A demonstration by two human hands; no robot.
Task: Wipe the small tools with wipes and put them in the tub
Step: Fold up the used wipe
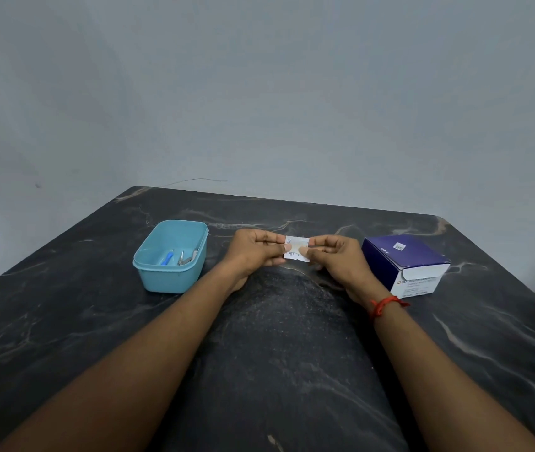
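Each grip is a narrow pinch. The left hand [253, 256] holds the left edge of a small white wipe sachet [296, 249] between thumb and fingers, and the right hand [338, 259] pinches the opposite edge. The sachet sits between them, right of the tub [168, 280] and just above the table [276, 337]. It looks about to be torn open.

The tear could run crooked or stall if the pinches sit too far from the sachet's edge. A hard pull could rip the wipe inside along with the wrapper. If one pinch slips, the sachet or the freed wipe could drop to the table and pick up dirt.

Counted: two hands, one sachet, one teal tub. In the tub lie one blue-handled tool [166, 257] and a metal tool [186, 257]; I cannot tell whether the metal is one piece or two. One dark blue box [406, 259] of swabs stands well to the right of the tub, beyond the hands. One red thread [383, 305] circles the right wrist.
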